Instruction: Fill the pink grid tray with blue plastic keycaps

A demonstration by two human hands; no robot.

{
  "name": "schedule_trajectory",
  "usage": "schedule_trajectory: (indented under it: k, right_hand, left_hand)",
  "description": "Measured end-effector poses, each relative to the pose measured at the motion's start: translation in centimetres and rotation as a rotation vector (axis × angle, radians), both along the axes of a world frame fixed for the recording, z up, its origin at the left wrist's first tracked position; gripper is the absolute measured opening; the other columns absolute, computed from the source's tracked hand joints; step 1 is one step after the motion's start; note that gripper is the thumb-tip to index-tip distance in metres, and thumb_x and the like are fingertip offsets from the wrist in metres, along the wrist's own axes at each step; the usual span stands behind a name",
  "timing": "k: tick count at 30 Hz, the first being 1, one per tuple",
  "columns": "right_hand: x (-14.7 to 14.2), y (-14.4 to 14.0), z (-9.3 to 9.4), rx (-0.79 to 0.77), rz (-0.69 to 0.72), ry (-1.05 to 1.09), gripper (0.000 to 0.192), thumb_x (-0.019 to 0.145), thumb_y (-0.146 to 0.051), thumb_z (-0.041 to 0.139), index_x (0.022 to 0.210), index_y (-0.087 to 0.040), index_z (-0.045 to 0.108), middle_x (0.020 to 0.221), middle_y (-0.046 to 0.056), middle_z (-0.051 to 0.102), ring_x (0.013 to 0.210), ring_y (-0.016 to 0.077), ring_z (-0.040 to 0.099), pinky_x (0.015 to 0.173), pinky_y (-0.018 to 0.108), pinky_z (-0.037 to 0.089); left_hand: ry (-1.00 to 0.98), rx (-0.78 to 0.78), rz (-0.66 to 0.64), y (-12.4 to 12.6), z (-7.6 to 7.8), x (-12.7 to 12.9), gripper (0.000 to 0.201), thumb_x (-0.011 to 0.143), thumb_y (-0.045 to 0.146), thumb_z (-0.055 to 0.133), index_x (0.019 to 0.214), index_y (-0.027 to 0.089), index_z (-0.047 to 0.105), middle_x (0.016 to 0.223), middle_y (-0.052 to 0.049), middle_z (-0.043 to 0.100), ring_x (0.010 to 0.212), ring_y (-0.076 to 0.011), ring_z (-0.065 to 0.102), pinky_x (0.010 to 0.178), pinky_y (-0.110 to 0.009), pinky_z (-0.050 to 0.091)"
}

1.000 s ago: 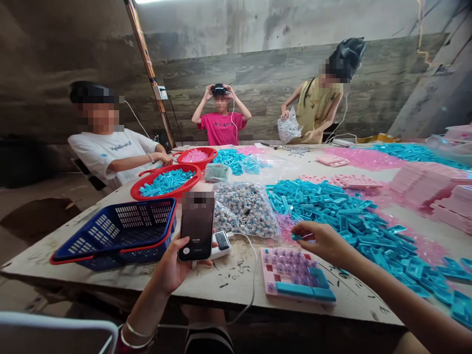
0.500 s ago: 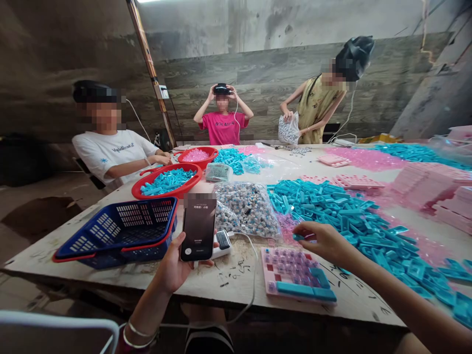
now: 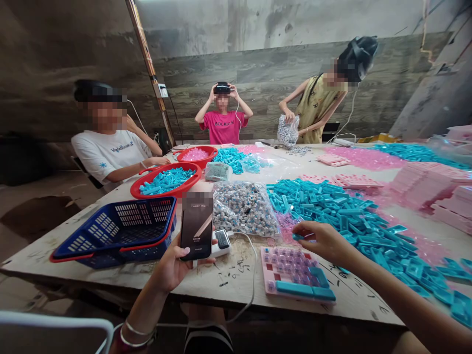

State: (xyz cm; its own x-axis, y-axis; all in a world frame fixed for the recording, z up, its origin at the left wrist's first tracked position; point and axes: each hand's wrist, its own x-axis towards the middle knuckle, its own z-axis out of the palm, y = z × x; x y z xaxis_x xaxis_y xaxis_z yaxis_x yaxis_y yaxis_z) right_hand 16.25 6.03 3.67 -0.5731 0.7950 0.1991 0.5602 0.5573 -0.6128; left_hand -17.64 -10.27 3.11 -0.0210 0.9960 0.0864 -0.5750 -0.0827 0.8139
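Note:
My left hand (image 3: pixel 171 268) holds a black smartphone (image 3: pixel 196 226) upright above the table's near edge, thumb on its lower screen. My right hand (image 3: pixel 322 241) hovers over a pink keyboard frame (image 3: pixel 295 273), pinching a small blue keycap between its fingertips. The frame carries purple-pink switches and several blue keycaps along its lower right. A wide heap of blue keycaps (image 3: pixel 342 214) lies just beyond my right hand. A clear bag of grey switches (image 3: pixel 245 209) sits between the phone and the heap.
A blue basket (image 3: pixel 118 231) stands at the left, red bowls (image 3: pixel 167 179) of blue and pink parts behind it. A white device (image 3: pixel 221 243) with a cable lies under the phone. Pink frames (image 3: pixel 442 196) are stacked at right. Three other people are around the table.
The phone's screen has changed from a call display to a different picture. The person in white has raised a hand to the head. My hands have barely moved.

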Motion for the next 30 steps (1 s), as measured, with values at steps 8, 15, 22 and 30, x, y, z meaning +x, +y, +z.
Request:
schedule_trajectory:
  k: [8, 15, 22, 30]
  right_hand:
    - [0.0, -0.1, 0.3, 0.019, 0.001, -0.029, 0.018, 0.07, -0.022, 0.052, 0.083, -0.016, 0.063, 0.084, 0.007, 0.067, 0.077, 0.0191, 0.064, 0.07, 0.03, 0.055]
    - [0.1, 0.0, 0.2, 0.023, 0.005, -0.015, 0.019, 0.071, -0.025, 0.052, 0.083, -0.015, 0.063, 0.083, 0.008, 0.067, 0.076, 0.0196, 0.065, 0.069, 0.031, 0.055]
    - [0.3, 0.2, -0.1, 0.025, 0.008, 0.0, 0.018, 0.071, -0.025, 0.052, 0.083, -0.016, 0.063, 0.082, 0.007, 0.067, 0.075, 0.019, 0.065, 0.069, 0.03, 0.055]
    - [0.2, 0.0, 0.0, 0.022, 0.011, 0.002, 0.017, 0.071, -0.025, 0.052, 0.082, -0.016, 0.063, 0.082, 0.007, 0.067, 0.075, 0.0184, 0.064, 0.068, 0.029, 0.055]
  left_hand:
    - [0.091, -0.031, 0.063, -0.1, -0.1, 0.1, 0.046, 0.072, 0.013, 0.055, 0.117, 0.018, 0.048, 0.126, -0.015, 0.055, 0.112, -0.0402, 0.053, 0.074, -0.054, 0.056]
    - [0.224, -0.077, 0.239, -0.2, 0.7, 1.5, 0.067, 0.064, 0.015, 0.073, 0.12, 0.022, 0.039, 0.114, -0.015, 0.062, 0.102, -0.0387, 0.061, 0.063, -0.044, 0.061]
    - [0.311, -0.148, 0.488, 0.2, 0.7, 2.5, 0.073, 0.049, 0.016, 0.084, 0.11, 0.02, 0.044, 0.085, -0.005, 0.066, 0.088, -0.0353, 0.066, 0.045, -0.031, 0.058]
    - [0.18, -0.125, 0.458, 0.1, -0.2, 1.4, 0.072, 0.056, 0.019, 0.079, 0.118, 0.028, 0.043, 0.095, -0.004, 0.066, 0.087, -0.0312, 0.067, 0.053, -0.036, 0.06]
